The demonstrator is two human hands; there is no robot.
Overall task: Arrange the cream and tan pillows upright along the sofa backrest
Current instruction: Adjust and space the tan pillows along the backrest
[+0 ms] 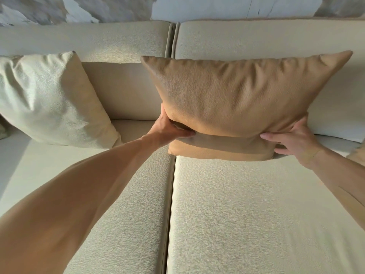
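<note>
Hands, left hand [173,129] and right hand [292,141], grasp tan pillow [237,99] upright (unlabelled) against backrest [256,36].

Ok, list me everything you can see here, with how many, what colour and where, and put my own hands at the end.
tan pillow: one, tan, upright against the backrest, right of the middle seam, its lower edge on the seat.
cream pillow: one, cream, leaning on the backrest at the left.
backrest cushions: two, cream, along the back, meeting at a seam.
seat cushions: two, cream, in front, divided by a piped seam.
tan object: one, tan, cut off at the right edge; cannot tell what it is.
wall: pale with grey patches, behind the sofa.
left hand: one, gripping the tan pillow's lower left side.
right hand: one, fingers on the tan pillow's lower right corner.
</note>
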